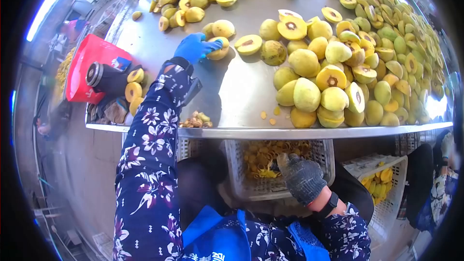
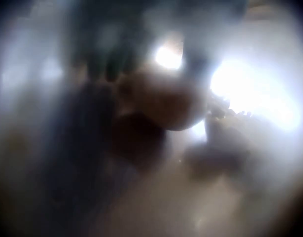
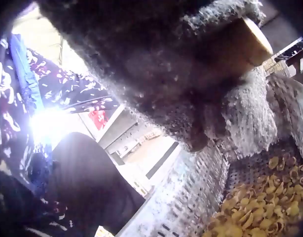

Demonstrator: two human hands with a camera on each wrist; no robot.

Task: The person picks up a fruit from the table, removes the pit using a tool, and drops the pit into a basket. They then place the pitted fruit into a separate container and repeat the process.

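Observation:
In the head view my blue-gloved left hand [image 1: 193,48] reaches over the metal table and grips a yellow peach half [image 1: 218,54]. Another peach [image 1: 224,28] lies just behind it, and a cut peach half [image 1: 248,44] rests to its right with the cut face up. The left wrist view is blurred; a round fruit [image 2: 173,106] shows below the dark fingers. My grey-gloved right hand [image 1: 302,176] is held low over a plastic basket [image 1: 232,164], curled round a tool whose wooden handle [image 3: 257,42] pokes out of the fist. The glove hides most of the tool.
Peach halves [image 1: 304,63] are heaped at the right of the metal table [image 1: 241,87], with more at the back. A red bag [image 1: 87,67] and dark jar [image 1: 108,77] stand at left. Small scraps [image 3: 260,207] lie in the basket. Another basket [image 1: 386,203] sits at right.

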